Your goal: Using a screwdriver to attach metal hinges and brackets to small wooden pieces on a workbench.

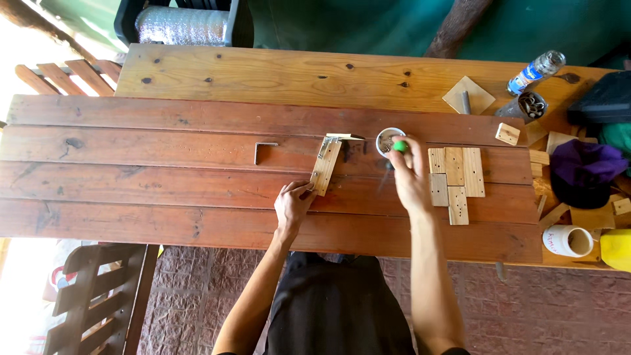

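A long table of dark red-brown planks (164, 171) fills the view. On it, right of centre, lies a cluster of pale drilled wood blocks (455, 181). The left hand (292, 204) pinches the near end of a pale wooden strip (327, 165), fingers closed on it. The right hand (409, 174) grips a small green-tipped tool (399, 146) at a little round tin (388, 140). Far right lies a clear bottle with a blue label (536, 72); nearer stands a white cup (567, 240).
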